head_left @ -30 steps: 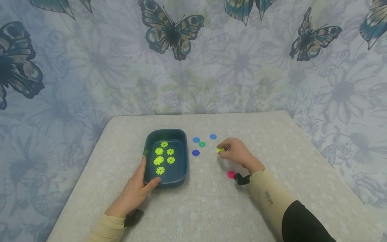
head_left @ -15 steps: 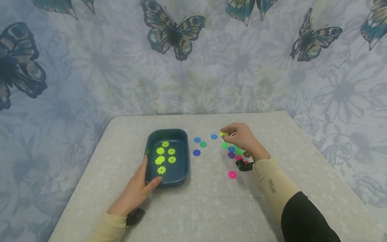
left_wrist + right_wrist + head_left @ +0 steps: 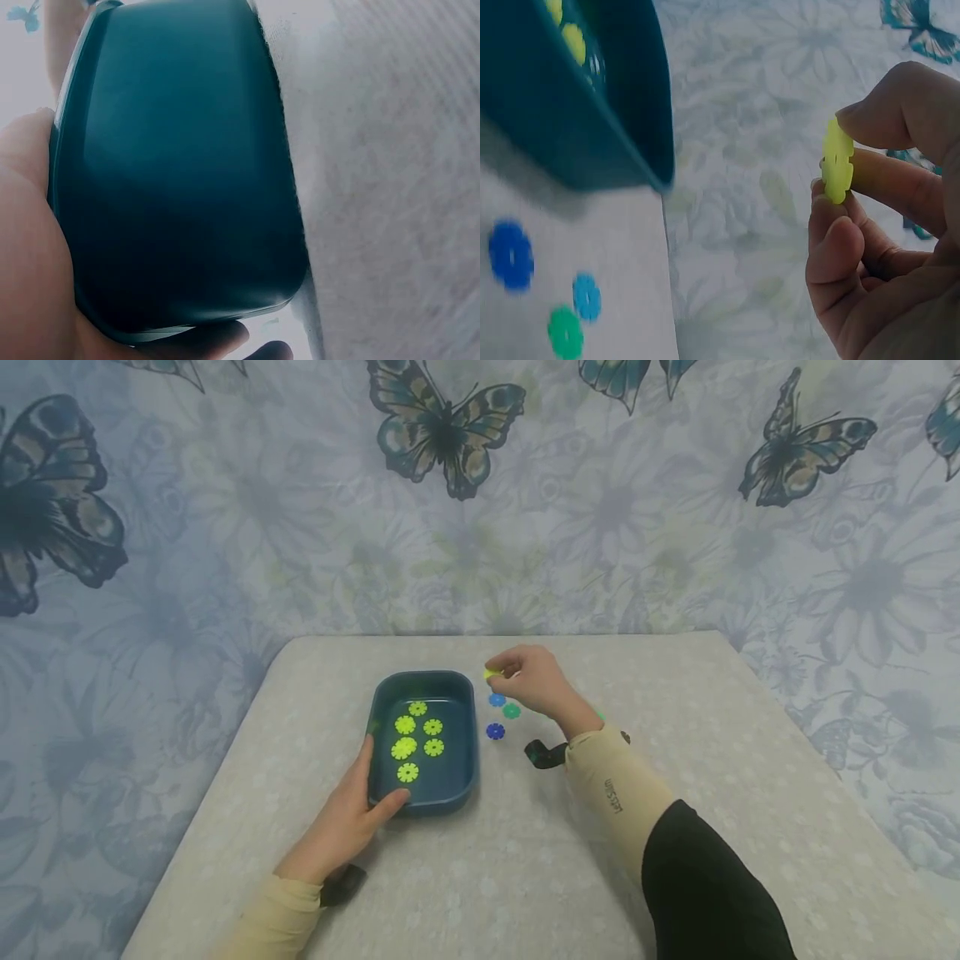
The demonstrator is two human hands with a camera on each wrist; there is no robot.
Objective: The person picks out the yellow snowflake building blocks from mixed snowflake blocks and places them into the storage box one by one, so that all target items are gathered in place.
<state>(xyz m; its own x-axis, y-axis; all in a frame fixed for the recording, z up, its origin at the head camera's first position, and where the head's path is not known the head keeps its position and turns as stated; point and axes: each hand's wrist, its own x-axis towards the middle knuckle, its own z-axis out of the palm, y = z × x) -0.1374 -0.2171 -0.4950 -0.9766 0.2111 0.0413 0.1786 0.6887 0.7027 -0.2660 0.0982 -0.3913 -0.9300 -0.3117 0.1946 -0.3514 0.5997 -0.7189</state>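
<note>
A dark teal plastic tray (image 3: 442, 797) stands left of the middle of the table, with several yellow notched discs (image 3: 407, 772) lying flat inside. My left hand (image 3: 337, 822) grips the tray's near left corner, thumb at the rim and fingers along the outer side; the left wrist view shows this hand (image 3: 34, 247) against the tray wall (image 3: 180, 165). Just off the tray's far right corner, my right hand (image 3: 536, 683) pinches another yellow disc (image 3: 838, 161) between thumb and fingers, above the table. Below that hand lie a dark blue disc (image 3: 495, 732), a light blue disc (image 3: 497, 700) and a green disc (image 3: 512, 711).
My right forearm (image 3: 615, 793) covers much of the disc group to the right; only a brown edge (image 3: 626, 737) and a bit of green show. A light patterned cloth covers the table (image 3: 480, 893). The butterfly-print wall (image 3: 465, 568) rises behind the table's back edge.
The right hand picked up the yellow disc from the right-hand group and carried it left to near the tray's far right corner. The left hand keeps its hold on the tray.
</note>
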